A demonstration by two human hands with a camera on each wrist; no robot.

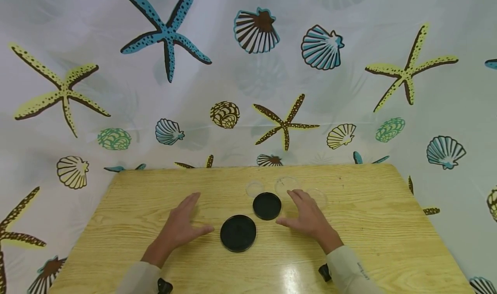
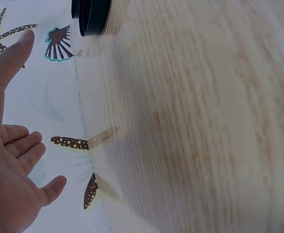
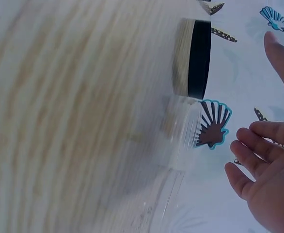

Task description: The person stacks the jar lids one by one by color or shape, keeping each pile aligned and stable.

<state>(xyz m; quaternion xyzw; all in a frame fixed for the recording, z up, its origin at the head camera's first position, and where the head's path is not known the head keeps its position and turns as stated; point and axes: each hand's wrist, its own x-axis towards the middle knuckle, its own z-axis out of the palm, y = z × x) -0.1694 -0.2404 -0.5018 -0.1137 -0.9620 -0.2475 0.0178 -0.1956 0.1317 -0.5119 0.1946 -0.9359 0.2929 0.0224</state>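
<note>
Head cam's got the left hand [image 1: 180, 226] and right hand [image 1: 308, 215] with fingers loosely extended, thumbs out, nothing in either. Left thumb points at the bigger black dish [image 1: 238, 233], just beside it. Right hand's near the smaller black dish [image 1: 267, 206], which sits a bit farther back. Around there you can barely make out three clear round pieces [image 1: 255, 189] on the wooden table [image 1: 128, 216]. Beyond that hangs white cloth [image 1: 217, 78] printed with starfish and shells.
</note>
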